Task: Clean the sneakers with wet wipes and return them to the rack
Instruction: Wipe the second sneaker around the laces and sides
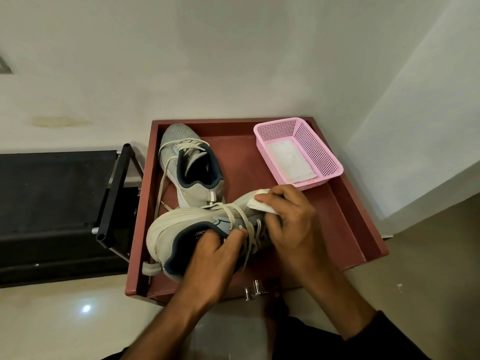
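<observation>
Near sneaker (181, 229), centre of the frame: grey-white knit upper, dark blue collar lining, pale laces, thick off-white sole; tipped on its side with the sole facing the upper left, heel at lower left, toe toward the right. Left hand (213, 258) grips it at the collar and tongue; right hand (288, 222) presses a folded white wet wipe (259, 203) against the upper near the toe. Second sneaker (187, 162), upper centre-left: same colours, upright on its sole, toe toward the top of the frame, laces loose and trailing down the left side; its heel lies just beside the near sneaker's sole.
</observation>
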